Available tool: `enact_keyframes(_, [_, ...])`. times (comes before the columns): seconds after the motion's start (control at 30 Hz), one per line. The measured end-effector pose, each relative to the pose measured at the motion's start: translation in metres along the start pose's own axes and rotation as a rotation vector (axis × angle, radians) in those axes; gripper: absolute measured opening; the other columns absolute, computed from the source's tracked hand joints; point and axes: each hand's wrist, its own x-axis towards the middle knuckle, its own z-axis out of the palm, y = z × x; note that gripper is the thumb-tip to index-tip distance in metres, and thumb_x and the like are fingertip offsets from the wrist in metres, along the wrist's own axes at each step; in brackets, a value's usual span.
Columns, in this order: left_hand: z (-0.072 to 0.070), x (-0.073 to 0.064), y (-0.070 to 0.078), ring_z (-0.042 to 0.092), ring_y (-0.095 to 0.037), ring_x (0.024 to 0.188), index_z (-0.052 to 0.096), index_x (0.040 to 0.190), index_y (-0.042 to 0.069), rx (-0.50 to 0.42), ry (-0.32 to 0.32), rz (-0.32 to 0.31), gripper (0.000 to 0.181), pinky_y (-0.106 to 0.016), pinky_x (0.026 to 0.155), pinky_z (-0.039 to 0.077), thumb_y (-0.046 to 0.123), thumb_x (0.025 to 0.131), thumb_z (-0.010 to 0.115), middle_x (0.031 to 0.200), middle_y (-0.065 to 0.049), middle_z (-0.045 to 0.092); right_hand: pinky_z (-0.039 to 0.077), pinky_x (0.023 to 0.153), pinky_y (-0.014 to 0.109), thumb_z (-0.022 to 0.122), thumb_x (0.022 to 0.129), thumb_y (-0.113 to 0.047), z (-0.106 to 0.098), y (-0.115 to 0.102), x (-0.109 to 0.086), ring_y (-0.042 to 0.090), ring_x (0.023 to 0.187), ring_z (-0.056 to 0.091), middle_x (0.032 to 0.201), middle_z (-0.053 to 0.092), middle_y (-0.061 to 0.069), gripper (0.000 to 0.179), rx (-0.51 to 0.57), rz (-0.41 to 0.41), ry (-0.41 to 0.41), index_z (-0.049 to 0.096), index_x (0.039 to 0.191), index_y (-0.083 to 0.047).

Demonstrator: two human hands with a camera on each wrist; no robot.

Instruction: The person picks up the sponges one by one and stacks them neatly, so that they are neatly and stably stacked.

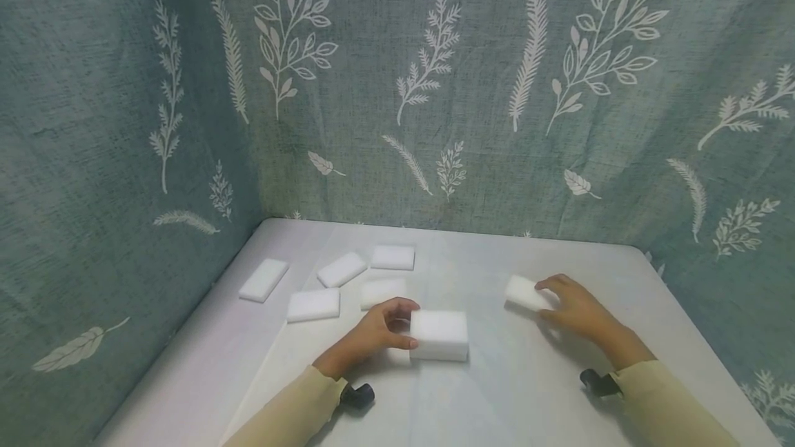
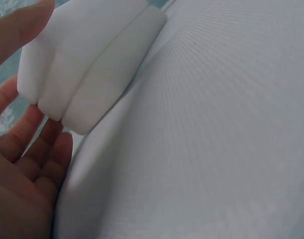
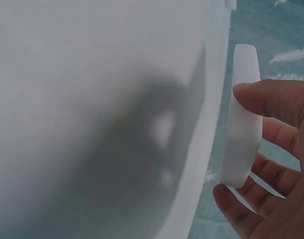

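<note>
A stack of white sponges (image 1: 438, 335), three layers in the left wrist view, sits on the table near the middle. My left hand (image 1: 380, 331) grips its left end, with the thumb at the front side and the fingertips (image 2: 35, 112) along the layer ends. To the right, my right hand (image 1: 574, 309) pinches a single white sponge (image 1: 524, 293) by its right end. In the right wrist view this sponge (image 3: 243, 134) is held between thumb and fingers, raised off the table, and a shadow falls on the surface beside it.
Several loose white sponges lie flat behind and left of the stack, among them one at far left (image 1: 263, 280) and one at the back (image 1: 393, 257). The white table (image 1: 484, 399) meets a green leaf-patterned curtain (image 1: 373, 88) at the back and sides.
</note>
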Motion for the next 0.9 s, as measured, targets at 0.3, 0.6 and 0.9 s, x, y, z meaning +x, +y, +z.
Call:
enact_keyframes(0.3, [0.0,-0.001,0.002,0.055,-0.023,0.116,0.055,0.131,0.011,-0.014,-0.003,0.006,0.065,-0.042,0.098,0.044,0.01,0.073,0.085,0.125,-0.003,0.059,0.041,0.095,0.058,0.077,0.083,-0.026,-0.002,-0.028,0.005,0.04,0.116,0.052,0.125,0.056,0.017,0.045,0.015,-0.076,-0.013,0.062,0.121,-0.006])
enact_keyframes(0.6, [0.001,-0.001,0.002,0.057,-0.025,0.113,0.057,0.128,0.009,-0.034,-0.009,0.006,0.061,-0.04,0.096,0.045,0.012,0.074,0.085,0.123,-0.005,0.06,0.041,0.097,0.055,0.077,0.084,-0.026,0.008,-0.043,0.009,0.037,0.118,0.052,0.126,0.056,0.013,0.044,0.031,-0.145,0.005,0.063,0.121,-0.008])
enact_keyframes(0.9, [0.001,-0.001,0.0,0.058,-0.026,0.113,0.057,0.128,0.008,-0.039,-0.011,0.007,0.06,-0.038,0.095,0.047,0.011,0.075,0.084,0.123,-0.006,0.059,0.042,0.097,0.054,0.077,0.084,-0.026,0.016,-0.054,0.014,0.033,0.118,0.051,0.126,0.056,0.009,0.043,0.058,-0.188,0.036,0.064,0.121,-0.011])
